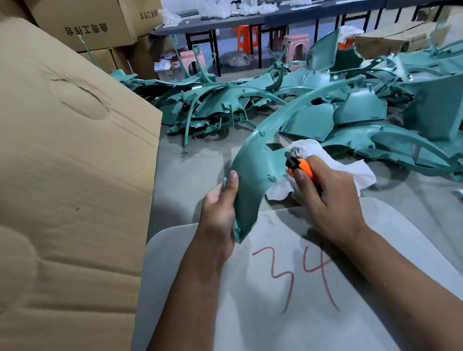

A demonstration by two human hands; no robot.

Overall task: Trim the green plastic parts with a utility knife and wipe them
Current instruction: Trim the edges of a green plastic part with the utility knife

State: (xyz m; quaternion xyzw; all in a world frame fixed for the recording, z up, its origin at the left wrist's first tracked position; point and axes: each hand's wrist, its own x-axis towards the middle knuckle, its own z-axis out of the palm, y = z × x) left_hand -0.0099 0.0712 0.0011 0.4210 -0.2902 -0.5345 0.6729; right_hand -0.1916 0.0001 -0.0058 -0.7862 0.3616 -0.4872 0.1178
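A long curved green plastic part [254, 171] arches from the centre up to the right. My left hand [221, 203] grips its lower end, thumb on the outer face. My right hand [327, 196] holds an orange and black utility knife [301, 169] together with a white cloth [333, 165]. The knife's black tip touches the part's inner edge near a notch. The cloth bunches under and behind that hand.
A grey board [288, 294] marked "34" in red lies under my arms. A big cardboard box flap [55, 174] stands at the left. A heap of green parts [357, 106] covers the floor ahead, with stools [295, 44] and a long table [268, 16] beyond.
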